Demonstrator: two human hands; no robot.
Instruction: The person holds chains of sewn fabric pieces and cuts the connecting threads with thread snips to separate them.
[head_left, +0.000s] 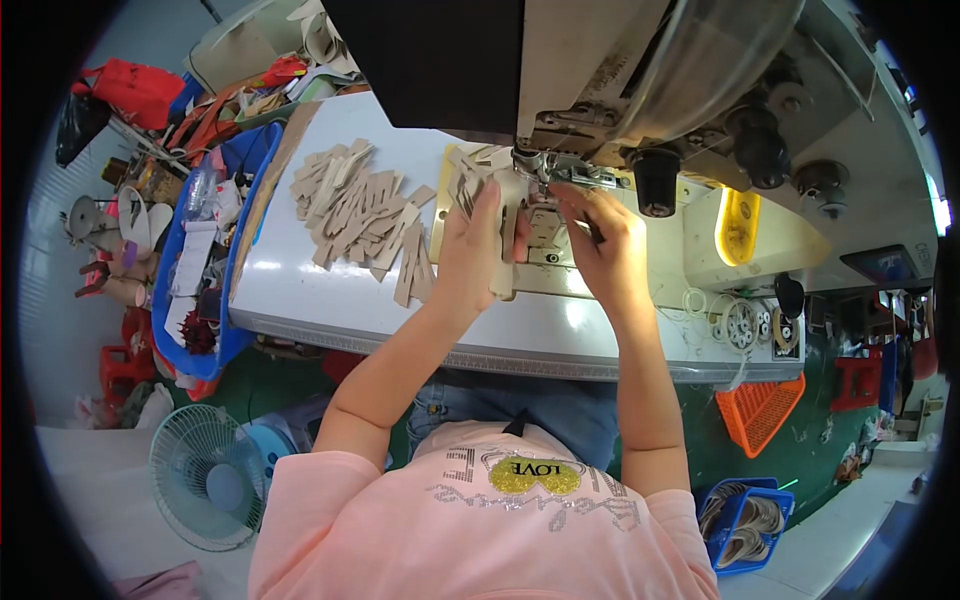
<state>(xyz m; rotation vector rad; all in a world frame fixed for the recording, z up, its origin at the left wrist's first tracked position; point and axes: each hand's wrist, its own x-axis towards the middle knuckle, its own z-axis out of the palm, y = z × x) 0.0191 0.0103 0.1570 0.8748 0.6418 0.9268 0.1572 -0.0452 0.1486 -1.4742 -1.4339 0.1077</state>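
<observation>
My left hand [470, 250] is closed around several flat beige strips [503, 262], just left of the needle area of a sewing machine [590, 110]. More beige pieces [463, 190] fan out beside its thumb, and one strip hangs down past the palm. At the presser foot [560, 172], my right hand [608, 245] has its fingers bent and drawn together. What its fingertips grip, if anything, is hidden. On the white table to the left lies a loose pile of similar beige strips [365, 210].
A blue tray [165, 330] of odds and ends stands along the table's left edge. A yellow oval dish [738, 225] sits on the machine bed, with bobbins [740, 325] near the right front edge. Below are a fan [215, 480], an orange basket [765, 410] and a blue crate [750, 530].
</observation>
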